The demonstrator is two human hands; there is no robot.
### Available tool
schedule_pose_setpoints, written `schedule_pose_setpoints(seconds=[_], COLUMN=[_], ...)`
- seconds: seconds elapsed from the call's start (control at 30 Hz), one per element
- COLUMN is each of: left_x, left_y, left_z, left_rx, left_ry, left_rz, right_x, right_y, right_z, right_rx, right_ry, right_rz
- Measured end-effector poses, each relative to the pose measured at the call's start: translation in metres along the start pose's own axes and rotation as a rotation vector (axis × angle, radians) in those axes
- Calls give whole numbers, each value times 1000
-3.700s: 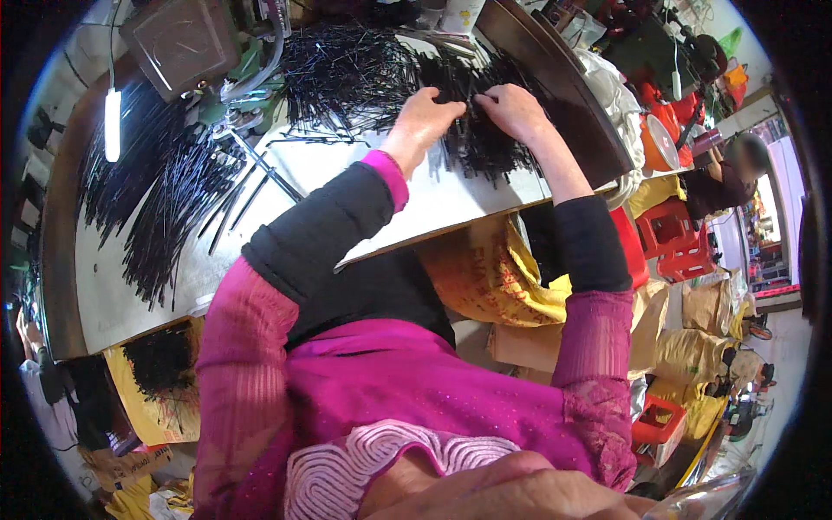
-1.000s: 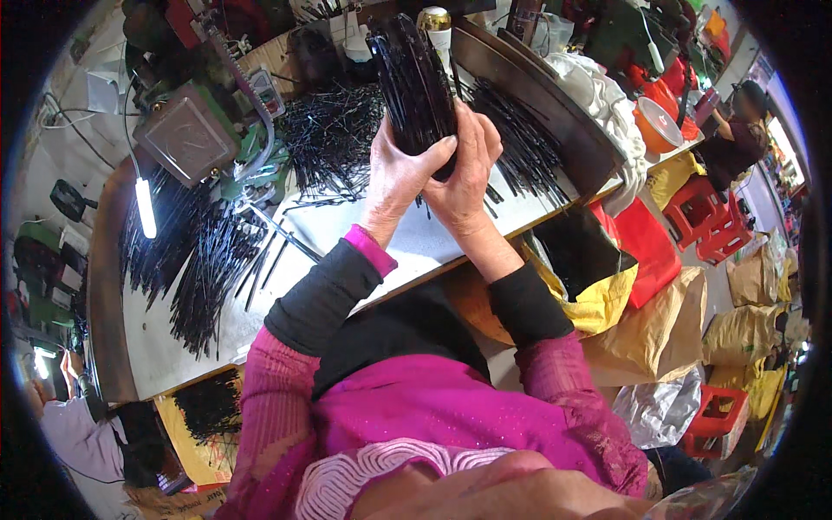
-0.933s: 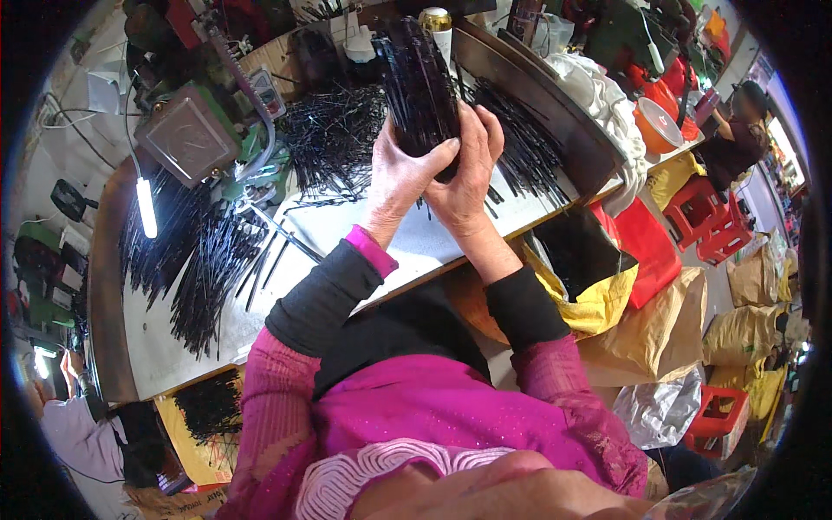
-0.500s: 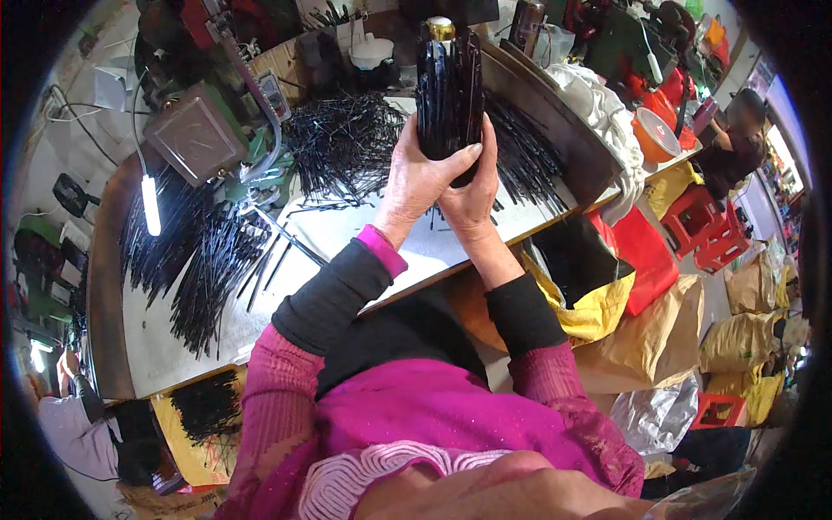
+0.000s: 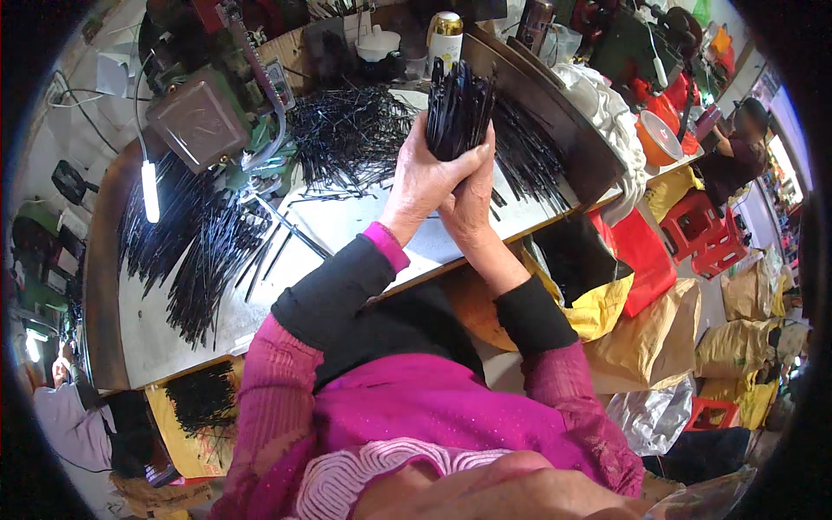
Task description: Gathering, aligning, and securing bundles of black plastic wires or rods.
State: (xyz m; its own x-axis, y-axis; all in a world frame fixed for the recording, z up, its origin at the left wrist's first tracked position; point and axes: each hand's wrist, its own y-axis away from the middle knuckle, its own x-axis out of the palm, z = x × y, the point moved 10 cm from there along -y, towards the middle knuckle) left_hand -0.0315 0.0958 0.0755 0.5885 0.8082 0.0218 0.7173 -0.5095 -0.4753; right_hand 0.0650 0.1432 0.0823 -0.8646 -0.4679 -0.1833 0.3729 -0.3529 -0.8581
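Both my hands are wrapped round an upright bundle of thin, glossy black strips (image 5: 459, 108), above the white worktable (image 5: 347, 227). My left hand (image 5: 425, 178) is closed on its left side, with the thumb laid across the front. Around the right side and below closes my right hand (image 5: 472, 204). The strips' lower ends are hidden by my hands. Beyond the bundle stands a white flask with a gold lid (image 5: 445, 39). A tangled heap of black strips (image 5: 347, 130) lies left of my hands, and a fanned pile of them (image 5: 529, 156) lies to the right.
At the left, a machine with a brown box-shaped cover (image 5: 198, 121) stands over more black strips (image 5: 204, 277). A lit lamp (image 5: 150, 192) hangs beside it. A dark wooden board (image 5: 563, 121) edges the right side. Bags (image 5: 641, 334) and red stools (image 5: 693, 224) stand beyond the table.
The bundle has come down and slightly right in my hands, and its upper ends now spread apart. The flask behind it shows more. Both hands stay closed round the strips.
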Motion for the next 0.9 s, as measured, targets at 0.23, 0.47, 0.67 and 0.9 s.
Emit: schedule_pose_setpoints(seconds=[0.23, 0.47, 0.67, 0.9], left_x=[-8, -12, -12, -9], left_y=[4, 0, 3, 11], left_z=[-17, 6, 9, -6], left_rx=[2, -25, 14, 64], left_ry=[-41, -17, 38, -291], left_rz=[53, 77, 40, 50], right_x=[16, 18, 7, 8], right_y=[9, 15, -17, -63], right_z=[-19, -25, -25, 10], right_rx=[95, 224, 453, 261], right_ry=[-200, -365, -934, -344], right_rz=[43, 212, 252, 197])
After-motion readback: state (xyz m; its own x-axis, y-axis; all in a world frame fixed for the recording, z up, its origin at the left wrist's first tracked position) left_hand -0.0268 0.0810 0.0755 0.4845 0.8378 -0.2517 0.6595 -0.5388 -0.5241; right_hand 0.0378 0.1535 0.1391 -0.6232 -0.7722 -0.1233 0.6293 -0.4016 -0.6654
